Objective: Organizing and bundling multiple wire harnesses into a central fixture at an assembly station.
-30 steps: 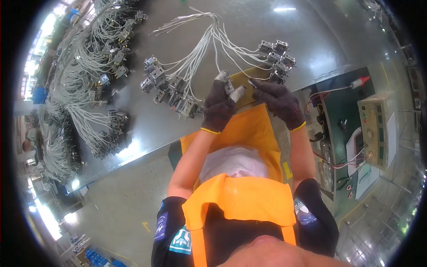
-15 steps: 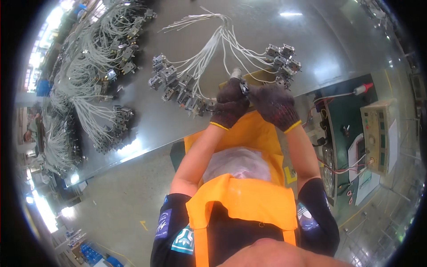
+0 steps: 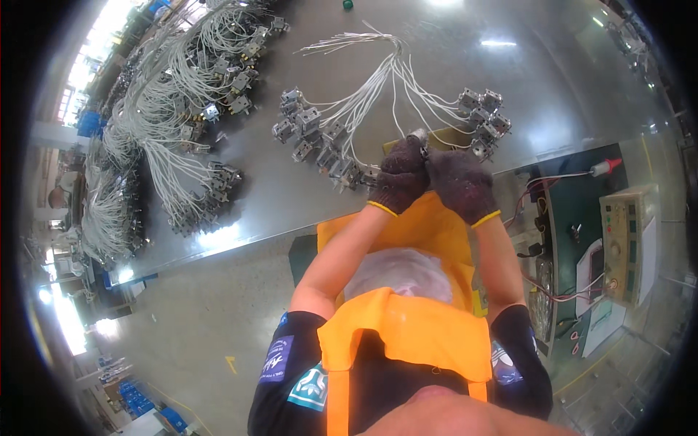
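Note:
My left hand (image 3: 402,174), in a dark knitted glove with a yellow cuff, is closed around a small metal connector part (image 3: 417,138) whose silvery end sticks up above the fingers. Pressed against it from the other side is my right hand (image 3: 465,186), gloved alike, its fingers also closed at the same part. Much of the part is hidden by the gloves. Just beyond, a bundle of white wires (image 3: 378,76) fans out on the metal table. Its wires end in metal blocks, one cluster (image 3: 309,131) by my left hand and another (image 3: 486,120) beyond my right.
A large heap of similar wired blocks (image 3: 163,109) covers the left of the metal table (image 3: 254,196). To the right, a beige instrument box (image 3: 624,247) with knobs, a red-tipped probe (image 3: 605,167) and scissors (image 3: 575,343) lie on a dark green surface.
The whole view has shifted, so the table and hands appear further right and slightly lower. Both hands stay together at the metal part, which has tilted slightly between them.

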A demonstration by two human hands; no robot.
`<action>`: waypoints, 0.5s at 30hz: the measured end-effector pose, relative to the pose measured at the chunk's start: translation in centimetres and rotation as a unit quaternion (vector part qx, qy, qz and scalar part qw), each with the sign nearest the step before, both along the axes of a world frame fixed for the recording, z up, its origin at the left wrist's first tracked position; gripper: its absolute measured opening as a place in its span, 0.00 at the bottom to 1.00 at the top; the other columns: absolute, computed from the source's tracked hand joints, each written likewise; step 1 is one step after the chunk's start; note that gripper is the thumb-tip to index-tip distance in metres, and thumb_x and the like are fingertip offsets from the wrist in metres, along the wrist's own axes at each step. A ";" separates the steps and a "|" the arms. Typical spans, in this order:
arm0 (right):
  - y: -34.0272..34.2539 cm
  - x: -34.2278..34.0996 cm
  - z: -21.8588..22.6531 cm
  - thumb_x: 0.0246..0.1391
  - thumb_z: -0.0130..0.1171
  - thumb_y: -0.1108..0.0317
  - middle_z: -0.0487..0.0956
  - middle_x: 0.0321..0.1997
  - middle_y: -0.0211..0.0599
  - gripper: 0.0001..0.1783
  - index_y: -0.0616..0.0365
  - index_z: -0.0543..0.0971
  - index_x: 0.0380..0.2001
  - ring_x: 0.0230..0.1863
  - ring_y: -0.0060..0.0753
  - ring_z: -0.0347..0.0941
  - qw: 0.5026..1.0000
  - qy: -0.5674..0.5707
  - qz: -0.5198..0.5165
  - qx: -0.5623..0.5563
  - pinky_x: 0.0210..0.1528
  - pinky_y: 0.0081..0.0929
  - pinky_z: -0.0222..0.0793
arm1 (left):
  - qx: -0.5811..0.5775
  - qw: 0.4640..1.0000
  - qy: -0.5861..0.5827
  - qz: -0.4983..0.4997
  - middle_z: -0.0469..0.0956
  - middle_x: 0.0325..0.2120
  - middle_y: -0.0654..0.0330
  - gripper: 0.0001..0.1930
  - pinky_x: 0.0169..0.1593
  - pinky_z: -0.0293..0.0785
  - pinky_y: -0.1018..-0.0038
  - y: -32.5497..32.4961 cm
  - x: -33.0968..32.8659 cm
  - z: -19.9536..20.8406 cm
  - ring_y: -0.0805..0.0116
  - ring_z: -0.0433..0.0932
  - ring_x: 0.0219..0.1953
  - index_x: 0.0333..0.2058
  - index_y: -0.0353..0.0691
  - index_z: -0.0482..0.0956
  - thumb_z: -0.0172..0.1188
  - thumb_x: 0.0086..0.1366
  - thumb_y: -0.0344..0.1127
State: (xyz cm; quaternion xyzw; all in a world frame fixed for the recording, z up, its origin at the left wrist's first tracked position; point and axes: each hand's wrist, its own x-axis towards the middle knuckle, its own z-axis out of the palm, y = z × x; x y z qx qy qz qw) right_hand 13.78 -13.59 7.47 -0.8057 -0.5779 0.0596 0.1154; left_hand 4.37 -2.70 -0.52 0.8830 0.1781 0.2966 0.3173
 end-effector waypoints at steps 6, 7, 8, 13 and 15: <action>-2.4 0.8 0.3 0.55 0.56 0.61 0.82 0.29 0.45 0.12 0.54 0.82 0.39 0.29 0.45 0.80 0.962 0.255 0.000 0.101 0.37 0.41 0.76 | 0.247 0.964 0.101 -0.019 0.59 0.63 0.39 0.33 0.67 0.57 0.55 -0.5 -5.8 3.2 0.39 0.58 0.65 0.61 0.29 0.63 0.53 0.55 0.31; -2.5 0.5 0.6 0.54 0.59 0.60 0.81 0.27 0.41 0.14 0.53 0.82 0.42 0.26 0.40 0.79 0.898 0.413 -0.025 0.149 0.36 0.38 0.76 | 0.271 0.958 0.096 -0.005 0.69 0.54 0.43 0.27 0.61 0.64 0.57 -0.4 -6.6 4.8 0.43 0.67 0.58 0.55 0.30 0.69 0.51 0.56 0.33; -2.2 -0.3 0.0 0.54 0.59 0.60 0.81 0.27 0.41 0.14 0.53 0.82 0.42 0.26 0.40 0.79 0.897 0.416 -0.025 0.148 0.36 0.38 0.76 | 0.270 0.958 0.099 -0.006 0.69 0.54 0.43 0.27 0.61 0.64 0.57 0.1 -7.4 4.3 0.43 0.67 0.58 0.55 0.30 0.69 0.51 0.56 0.33; 0.3 -0.2 -5.6 0.54 0.61 0.64 0.80 0.38 0.32 0.30 0.58 0.71 0.61 0.30 0.19 0.75 0.846 0.519 -0.093 0.079 0.27 0.20 0.73 | 0.227 0.916 0.321 -0.085 0.75 0.52 0.47 0.21 0.60 0.68 0.57 3.3 -9.4 5.5 0.49 0.73 0.56 0.54 0.38 0.73 0.54 0.61 0.32; 0.3 0.6 -6.4 0.55 0.62 0.65 0.79 0.47 0.40 0.35 0.61 0.65 0.65 0.40 0.31 0.78 0.798 0.541 -0.138 0.226 0.42 0.27 0.78 | 0.192 0.965 0.153 -0.091 0.76 0.51 0.46 0.21 0.58 0.70 0.57 2.8 -10.1 8.3 0.47 0.74 0.55 0.53 0.40 0.74 0.57 0.59 0.29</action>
